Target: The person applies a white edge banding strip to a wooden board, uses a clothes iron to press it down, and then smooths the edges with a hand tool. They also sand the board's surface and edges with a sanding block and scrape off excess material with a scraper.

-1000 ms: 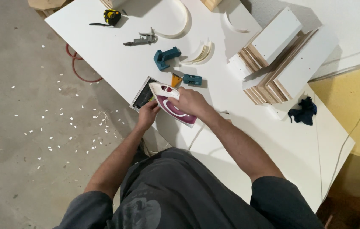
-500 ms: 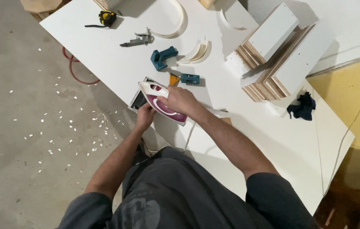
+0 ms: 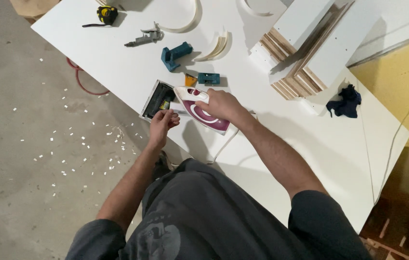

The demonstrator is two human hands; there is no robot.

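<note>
While the right hand (image 3: 221,103) wraps shut around the handle of the clothes iron (image 3: 202,110), the iron lies at the near edge of the white table (image 3: 117,62) — long axis slanting, nose toward the dark tray (image 3: 158,98). Left hand (image 3: 162,120) — fingers loosely curled, holding nothing — sits just below the nose, beside the tray.

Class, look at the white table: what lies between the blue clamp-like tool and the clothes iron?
In the head view, a small orange piece and a small teal block lie between the blue clamp-like tool and the clothes iron, which the right hand grips.
</note>
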